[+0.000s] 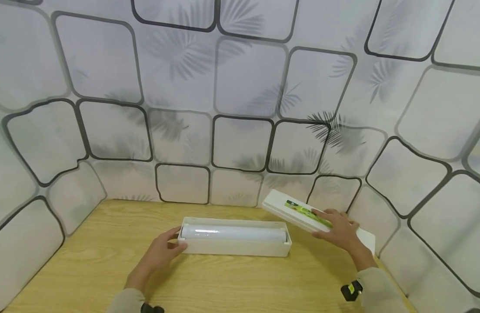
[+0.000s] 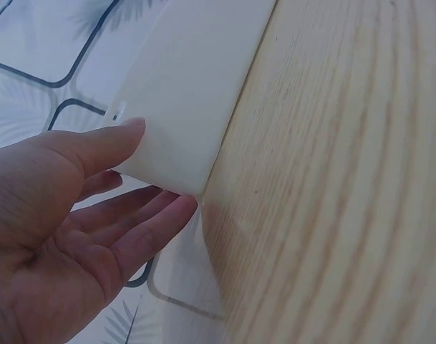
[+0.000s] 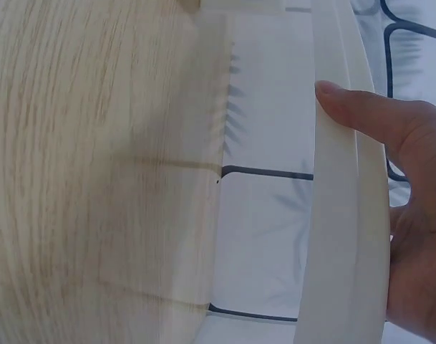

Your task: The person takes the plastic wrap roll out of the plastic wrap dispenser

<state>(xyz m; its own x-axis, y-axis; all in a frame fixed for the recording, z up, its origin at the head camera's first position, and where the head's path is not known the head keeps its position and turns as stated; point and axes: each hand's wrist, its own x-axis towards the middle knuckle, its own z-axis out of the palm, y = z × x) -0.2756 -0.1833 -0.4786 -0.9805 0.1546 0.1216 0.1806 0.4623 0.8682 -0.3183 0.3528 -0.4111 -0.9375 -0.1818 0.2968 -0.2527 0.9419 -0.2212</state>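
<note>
A long white box [image 1: 236,248] stands open-topped on the wooden table, with a shiny roll of clear plastic film [image 1: 234,233] lying inside. At its left end my left hand [image 1: 159,252] grips the corner, thumb on the front wall and fingers at the end, as the left wrist view of the box [image 2: 182,86] shows. My right hand [image 1: 339,230] holds a long white lid [image 1: 281,204] with a green label [image 1: 306,212], tilted above the table to the right of the box. In the right wrist view the thumb [image 3: 339,100] presses the lid's edge [image 3: 339,215].
The light wooden table [image 1: 107,243] reaches back to a wall [image 1: 181,139] papered with dark rounded outlines and leaf shapes. Walls also border the table at left and right. A small black device [image 1: 351,290] is strapped at the right wrist.
</note>
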